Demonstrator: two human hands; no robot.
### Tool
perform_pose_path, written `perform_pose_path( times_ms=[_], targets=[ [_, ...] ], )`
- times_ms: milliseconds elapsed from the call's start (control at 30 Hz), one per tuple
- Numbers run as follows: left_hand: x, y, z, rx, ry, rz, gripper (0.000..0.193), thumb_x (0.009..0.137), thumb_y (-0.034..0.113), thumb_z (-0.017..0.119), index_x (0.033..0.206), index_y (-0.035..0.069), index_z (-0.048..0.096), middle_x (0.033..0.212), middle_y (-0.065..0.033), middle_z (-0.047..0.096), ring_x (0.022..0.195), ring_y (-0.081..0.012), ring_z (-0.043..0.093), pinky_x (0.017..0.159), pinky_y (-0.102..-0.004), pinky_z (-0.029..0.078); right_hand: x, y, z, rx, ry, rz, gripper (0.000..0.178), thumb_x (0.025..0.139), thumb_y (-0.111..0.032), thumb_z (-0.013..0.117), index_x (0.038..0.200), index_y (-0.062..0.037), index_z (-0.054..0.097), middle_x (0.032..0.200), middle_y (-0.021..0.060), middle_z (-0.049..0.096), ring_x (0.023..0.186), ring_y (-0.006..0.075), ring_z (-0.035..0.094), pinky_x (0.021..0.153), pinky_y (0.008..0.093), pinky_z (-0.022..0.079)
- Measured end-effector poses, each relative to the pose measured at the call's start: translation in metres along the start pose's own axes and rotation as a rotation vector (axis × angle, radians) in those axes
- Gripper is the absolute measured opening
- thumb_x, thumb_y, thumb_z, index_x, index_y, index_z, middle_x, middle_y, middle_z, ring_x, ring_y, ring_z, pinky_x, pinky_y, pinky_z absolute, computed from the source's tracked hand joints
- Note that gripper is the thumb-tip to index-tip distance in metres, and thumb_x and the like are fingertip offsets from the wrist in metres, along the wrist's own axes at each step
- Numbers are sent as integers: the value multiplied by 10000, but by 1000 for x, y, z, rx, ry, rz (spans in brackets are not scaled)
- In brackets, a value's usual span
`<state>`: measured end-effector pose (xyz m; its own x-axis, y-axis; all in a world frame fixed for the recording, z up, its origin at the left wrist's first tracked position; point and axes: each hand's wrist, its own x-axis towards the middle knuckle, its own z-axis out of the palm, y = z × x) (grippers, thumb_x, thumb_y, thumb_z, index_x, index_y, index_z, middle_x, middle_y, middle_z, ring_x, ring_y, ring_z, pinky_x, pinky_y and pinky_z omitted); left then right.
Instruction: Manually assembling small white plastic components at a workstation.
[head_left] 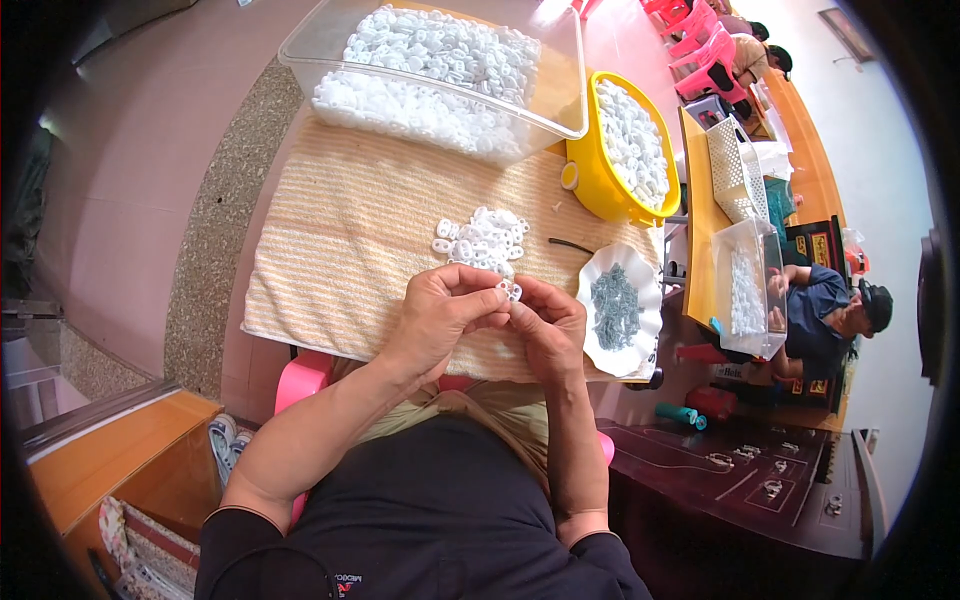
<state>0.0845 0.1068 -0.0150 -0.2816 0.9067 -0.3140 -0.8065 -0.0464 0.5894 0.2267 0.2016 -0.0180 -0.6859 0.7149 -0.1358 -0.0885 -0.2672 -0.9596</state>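
Note:
Both hands meet over the near part of the towel-covered table. Between their fingertips sits a small white plastic piece with holes (pixel 509 290). My left hand (pixel 447 312) pinches it from the left, and my right hand (pixel 548 322) grips it from the right with thumb and finger. Just beyond the fingers lies a loose pile of like white pieces (pixel 482 238). Right of my right hand stands a white scalloped dish (pixel 647 300) holding many small grey-green parts (pixel 615 308). Whether one of those parts is in my fingers is too small to tell.
A clear plastic bin (pixel 560 110) full of white pieces stands at the far side. Beside it is a yellow tub (pixel 590 185) of white pieces. A thin dark strip (pixel 571 244) lies on the striped towel (pixel 330 230). Another person (pixel 825 315) sits at right by a clear box (pixel 745 290).

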Motion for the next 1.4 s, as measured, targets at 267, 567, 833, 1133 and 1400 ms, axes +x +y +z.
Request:
perform_pose_path(
  times_ms=[267,567,833,1133,1400],
  targets=[
    [0,0,1,0,12,-3,118,858,16,648,970,-14,622,901,-101,674,768,-132,648,730,-262,564,0,-2,-2,-27,42,2,308,862,25,633,1163,64,579,1003,117,661,860,164,645,769,298,558],
    [0,2,2,29,2,-11,135,853,20,658,976,-13,614,905,-105,679,771,-136,652,720,-258,560,1,-6,-2,-25,40,-18,275,858,47,601,1132,64,582,974,112,665,818,162,640,753,297,548],
    [0,0,0,41,15,-26,145,849,18,662,980,-14,609,918,-111,684,769,-145,660,718,-262,559,0,-8,-4,-2,16,-38,302,859,50,596,1158,78,573,979,136,672,816,184,658,760,314,556],
    [2,-2,-2,64,-2,-4,162,840,11,669,981,-33,605,918,-121,682,775,-154,662,714,-268,563,0,-7,-9,-20,13,-34,308,857,56,590,1164,77,578,975,132,671,827,187,666,761,314,557],
    [2,-2,-2,91,-5,-5,162,841,16,669,982,-38,608,924,-120,679,778,-148,661,712,-265,567,0,-7,-11,-45,-1,-21,314,859,61,586,1173,71,583,990,114,657,838,181,662,767,305,558]
  ],
)
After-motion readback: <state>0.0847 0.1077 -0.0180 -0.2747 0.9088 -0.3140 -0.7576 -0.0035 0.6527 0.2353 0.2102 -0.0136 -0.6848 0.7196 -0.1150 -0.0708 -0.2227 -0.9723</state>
